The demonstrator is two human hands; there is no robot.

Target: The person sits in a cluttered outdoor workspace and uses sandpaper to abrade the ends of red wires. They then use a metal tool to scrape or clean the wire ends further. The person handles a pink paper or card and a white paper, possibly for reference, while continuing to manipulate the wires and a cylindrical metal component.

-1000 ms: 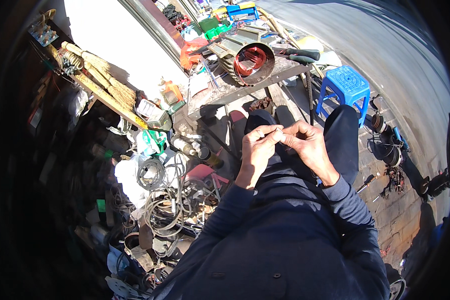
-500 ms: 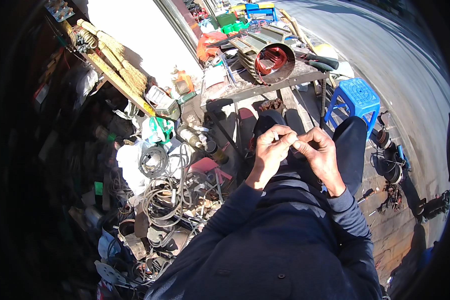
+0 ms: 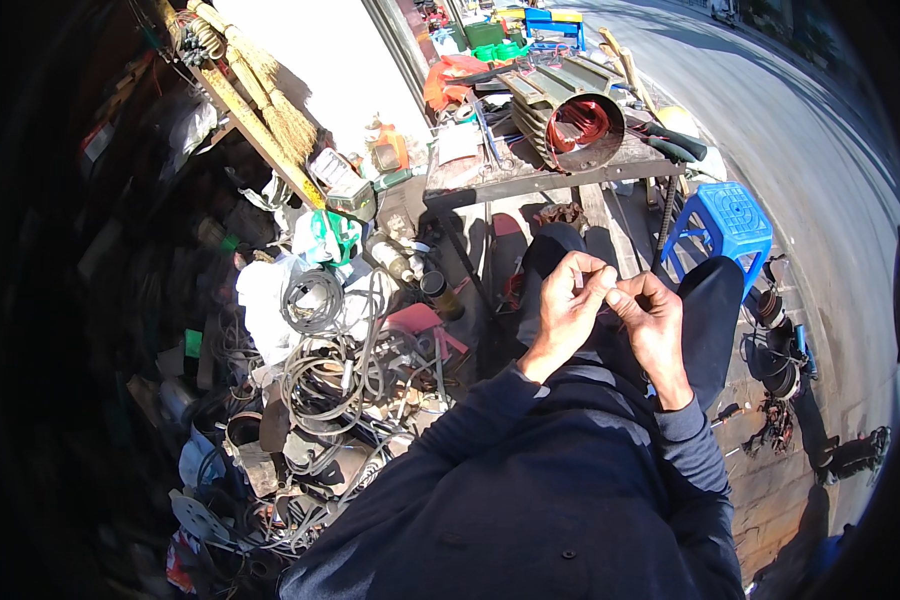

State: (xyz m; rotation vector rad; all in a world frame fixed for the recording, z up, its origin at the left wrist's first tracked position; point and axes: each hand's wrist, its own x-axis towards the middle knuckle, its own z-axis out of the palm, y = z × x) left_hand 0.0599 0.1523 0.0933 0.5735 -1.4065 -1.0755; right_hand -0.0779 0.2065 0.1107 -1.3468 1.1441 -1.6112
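Fingertips of both my hands meet in front of me, above my knees. My left hand (image 3: 568,300) has its fingers curled, thumb and forefinger pressed together on something very small; my right hand (image 3: 654,318) pinches at the same spot, its fingertips touching those of the left. What sits between them is too small to make out, perhaps a thin wire, I cannot tell for sure. Both my dark sleeves run down to the lower edge.

Just beyond my hands stands a low metal table (image 3: 530,182), its top crowded. On it lies a ribbed motor housing (image 3: 560,105) on its side, open end toward me, with red windings (image 3: 582,122) showing inside. Pliers (image 3: 678,146) with dark grips lie near the table's right edge. Right of the table, near my right knee, is a blue plastic stool (image 3: 732,215).

To my left the ground is heaped with coiled cables (image 3: 342,350) and scrap. Brooms (image 3: 260,95) lean against a white wall (image 3: 340,60) further back. An orange can (image 3: 390,152) stands near the table's left corner. On my right, on the paving, lie some dark coils (image 3: 780,345).
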